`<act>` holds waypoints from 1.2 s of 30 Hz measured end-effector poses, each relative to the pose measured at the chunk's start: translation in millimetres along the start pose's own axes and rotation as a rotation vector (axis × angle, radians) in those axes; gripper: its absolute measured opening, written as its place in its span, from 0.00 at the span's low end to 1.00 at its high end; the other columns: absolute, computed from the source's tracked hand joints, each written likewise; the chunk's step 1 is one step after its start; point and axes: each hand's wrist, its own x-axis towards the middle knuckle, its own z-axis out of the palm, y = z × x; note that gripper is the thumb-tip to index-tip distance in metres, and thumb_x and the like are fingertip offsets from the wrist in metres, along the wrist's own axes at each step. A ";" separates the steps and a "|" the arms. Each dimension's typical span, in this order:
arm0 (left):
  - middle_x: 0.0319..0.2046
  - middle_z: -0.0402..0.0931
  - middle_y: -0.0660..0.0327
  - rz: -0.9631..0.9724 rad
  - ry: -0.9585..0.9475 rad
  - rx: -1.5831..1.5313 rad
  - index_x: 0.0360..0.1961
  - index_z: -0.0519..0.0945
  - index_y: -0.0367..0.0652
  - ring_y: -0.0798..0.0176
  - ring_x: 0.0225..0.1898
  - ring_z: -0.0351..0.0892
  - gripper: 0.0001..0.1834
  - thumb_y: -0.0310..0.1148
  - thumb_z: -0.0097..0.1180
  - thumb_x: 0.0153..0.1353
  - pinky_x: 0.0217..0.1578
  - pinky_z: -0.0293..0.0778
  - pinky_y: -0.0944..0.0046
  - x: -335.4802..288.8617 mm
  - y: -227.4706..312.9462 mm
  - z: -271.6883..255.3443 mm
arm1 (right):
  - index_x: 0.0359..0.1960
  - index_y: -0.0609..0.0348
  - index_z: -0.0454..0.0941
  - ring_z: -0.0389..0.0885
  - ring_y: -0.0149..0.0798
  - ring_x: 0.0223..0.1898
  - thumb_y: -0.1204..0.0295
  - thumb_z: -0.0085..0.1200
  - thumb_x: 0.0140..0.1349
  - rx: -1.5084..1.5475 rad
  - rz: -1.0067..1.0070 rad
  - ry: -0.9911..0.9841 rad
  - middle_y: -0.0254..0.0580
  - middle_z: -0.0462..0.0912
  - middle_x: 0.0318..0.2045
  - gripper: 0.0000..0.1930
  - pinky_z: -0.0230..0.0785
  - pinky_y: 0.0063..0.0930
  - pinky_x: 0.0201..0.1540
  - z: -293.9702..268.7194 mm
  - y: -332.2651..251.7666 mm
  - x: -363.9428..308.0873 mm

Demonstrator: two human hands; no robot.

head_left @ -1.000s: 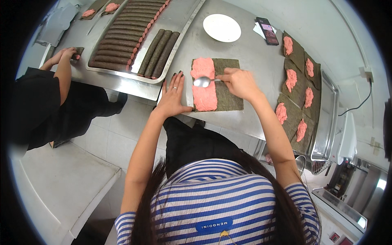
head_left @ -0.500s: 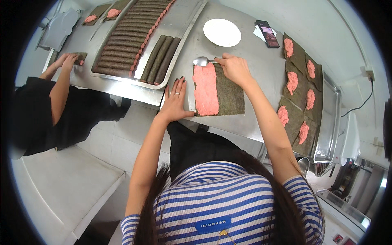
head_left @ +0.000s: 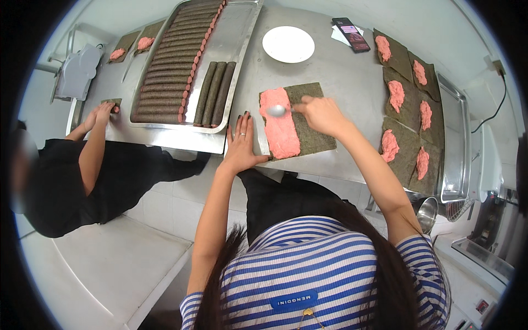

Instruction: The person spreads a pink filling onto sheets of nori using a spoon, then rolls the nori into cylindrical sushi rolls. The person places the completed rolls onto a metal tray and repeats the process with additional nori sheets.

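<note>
**A spoon (head_left: 276, 111) over pink paste (head_left: 283, 136)**

The left hand (head_left: 242, 145) lies spread, empty, thumb at the 7 o'clock corner of a seaweed sheet (head_left: 317, 139) lying ahead at 12 o'clock. The right hand (head_left: 323, 115) is curled around the spoon. A plate (head_left: 289, 44) sits beyond.

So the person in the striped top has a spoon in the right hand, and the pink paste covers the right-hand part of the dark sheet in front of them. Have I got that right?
Not quite: the pink paste covers the left-hand part of the dark sheet, as the head view shows. The spoon is indeed in the right hand.
</note>
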 end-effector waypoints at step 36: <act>0.72 0.33 0.51 -0.024 -0.021 0.013 0.70 0.38 0.35 0.48 0.73 0.32 0.71 0.54 0.71 0.34 0.68 0.32 0.40 2.7 5.6 -6.3 | 0.43 0.57 0.78 0.81 0.51 0.30 0.78 0.48 0.50 0.147 0.054 0.102 0.47 0.76 0.32 0.17 0.74 0.44 0.30 27.9 -40.2 -90.4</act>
